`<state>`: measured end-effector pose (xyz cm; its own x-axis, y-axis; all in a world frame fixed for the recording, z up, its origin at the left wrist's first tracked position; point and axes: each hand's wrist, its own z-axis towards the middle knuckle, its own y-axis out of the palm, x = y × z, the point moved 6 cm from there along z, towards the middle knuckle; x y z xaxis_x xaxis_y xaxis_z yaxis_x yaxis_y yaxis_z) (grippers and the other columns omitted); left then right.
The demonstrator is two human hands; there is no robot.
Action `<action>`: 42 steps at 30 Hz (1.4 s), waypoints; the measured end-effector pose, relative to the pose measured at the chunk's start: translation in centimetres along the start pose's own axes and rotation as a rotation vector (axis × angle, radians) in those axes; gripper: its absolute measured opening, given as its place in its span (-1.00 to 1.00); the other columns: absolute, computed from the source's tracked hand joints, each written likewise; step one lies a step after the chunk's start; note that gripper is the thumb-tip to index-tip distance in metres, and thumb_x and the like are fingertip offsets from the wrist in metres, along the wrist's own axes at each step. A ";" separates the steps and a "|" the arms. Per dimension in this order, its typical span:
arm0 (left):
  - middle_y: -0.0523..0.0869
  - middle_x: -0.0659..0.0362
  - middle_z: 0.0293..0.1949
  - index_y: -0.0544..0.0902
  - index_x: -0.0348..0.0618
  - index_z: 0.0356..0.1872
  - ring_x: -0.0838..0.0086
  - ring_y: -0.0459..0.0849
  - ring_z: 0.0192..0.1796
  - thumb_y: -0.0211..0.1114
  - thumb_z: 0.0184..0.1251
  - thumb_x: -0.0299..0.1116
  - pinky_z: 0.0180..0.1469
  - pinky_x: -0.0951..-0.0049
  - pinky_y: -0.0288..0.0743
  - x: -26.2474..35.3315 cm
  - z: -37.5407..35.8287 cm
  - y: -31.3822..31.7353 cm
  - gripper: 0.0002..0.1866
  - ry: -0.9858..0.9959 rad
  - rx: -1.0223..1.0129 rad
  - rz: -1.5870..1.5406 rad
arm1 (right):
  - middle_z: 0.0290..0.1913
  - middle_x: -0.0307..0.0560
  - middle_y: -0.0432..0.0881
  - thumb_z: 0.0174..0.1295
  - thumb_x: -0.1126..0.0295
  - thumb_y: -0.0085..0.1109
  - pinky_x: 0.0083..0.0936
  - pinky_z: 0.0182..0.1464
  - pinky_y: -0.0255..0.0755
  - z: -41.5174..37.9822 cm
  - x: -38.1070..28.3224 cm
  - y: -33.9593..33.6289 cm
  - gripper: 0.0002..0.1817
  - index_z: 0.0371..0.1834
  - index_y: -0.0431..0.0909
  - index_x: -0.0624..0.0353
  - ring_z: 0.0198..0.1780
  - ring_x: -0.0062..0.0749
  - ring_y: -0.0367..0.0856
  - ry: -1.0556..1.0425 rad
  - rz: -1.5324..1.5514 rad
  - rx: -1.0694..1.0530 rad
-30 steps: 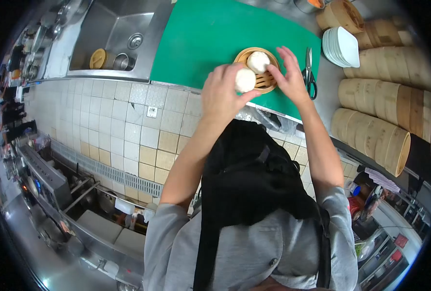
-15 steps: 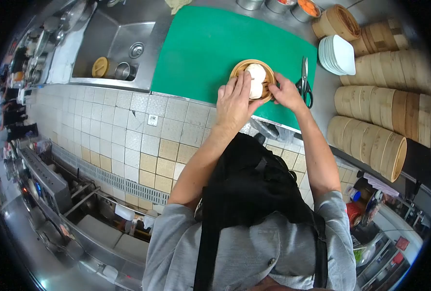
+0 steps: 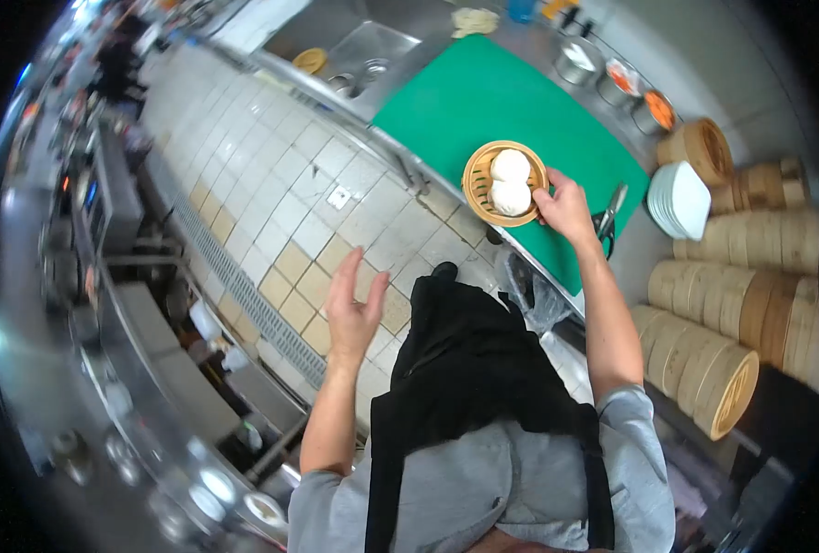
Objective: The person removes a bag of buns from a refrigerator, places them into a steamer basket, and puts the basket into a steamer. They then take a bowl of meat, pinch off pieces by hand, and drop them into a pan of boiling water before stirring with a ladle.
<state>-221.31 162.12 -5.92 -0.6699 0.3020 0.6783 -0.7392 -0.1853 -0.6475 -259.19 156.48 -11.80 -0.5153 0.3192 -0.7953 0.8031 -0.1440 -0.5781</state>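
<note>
My right hand grips the right rim of a round bamboo steamer basket, thumb toward its inside. Two white buns sit side by side in the basket, over its slatted base. In this view the basket overlaps the front edge of a green cutting mat. My left hand is away from the basket, over the tiled floor, with its fingers spread and nothing in them. Black-handled scissors lie on the mat just right of my right hand.
Stacked bamboo steamers and white square plates line the right side. Metal containers, one with orange pieces, stand behind the mat. A sink is at the left. Across the aisle runs a steel counter.
My left hand has let go of the buns and swung left, opening. My right hand still holds the basket, now nearer the mat's front edge. The view has turned.
</note>
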 end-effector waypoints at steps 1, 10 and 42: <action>0.70 -0.07 0.09 0.61 -0.32 0.12 0.06 0.65 0.17 0.51 0.16 -0.43 0.18 0.25 0.52 2.0 -1.3 -0.2 -0.51 0.031 0.027 -0.003 | -0.61 0.02 0.65 0.20 0.37 0.08 -0.39 -0.45 0.55 -0.5 -1.3 0.8 -0.63 0.03 0.60 0.33 -0.61 -0.39 0.66 -0.046 -0.001 -0.045; 0.72 0.02 0.02 0.63 -0.23 0.08 0.17 0.67 0.10 0.51 0.15 -0.28 0.15 0.28 0.47 9.9 -7.7 -1.5 -0.52 0.214 0.052 0.240 | -0.48 0.06 0.69 0.12 0.34 0.13 -0.37 -0.35 0.57 -11.4 -8.0 9.7 -0.49 0.19 0.58 0.22 -0.46 -0.35 0.71 -0.253 0.040 -0.413; 0.54 -0.16 0.27 0.31 -0.32 0.40 0.10 0.62 0.21 0.52 0.02 0.09 0.11 0.15 0.48 -19.2 -37.3 -47.9 0.00 -0.937 0.565 0.604 | -0.60 0.01 0.64 0.20 0.38 0.14 -0.41 -0.46 0.53 -50.8 -42.6 64.2 -0.59 0.11 0.60 0.31 -0.59 -0.42 0.68 -0.976 -0.257 -1.469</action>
<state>-170.45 200.03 -0.91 -0.5327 -0.7096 0.4612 -0.0676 -0.5076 -0.8589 -170.47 181.17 -5.79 -0.1932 -0.4993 -0.8446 -0.0184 0.8626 -0.5056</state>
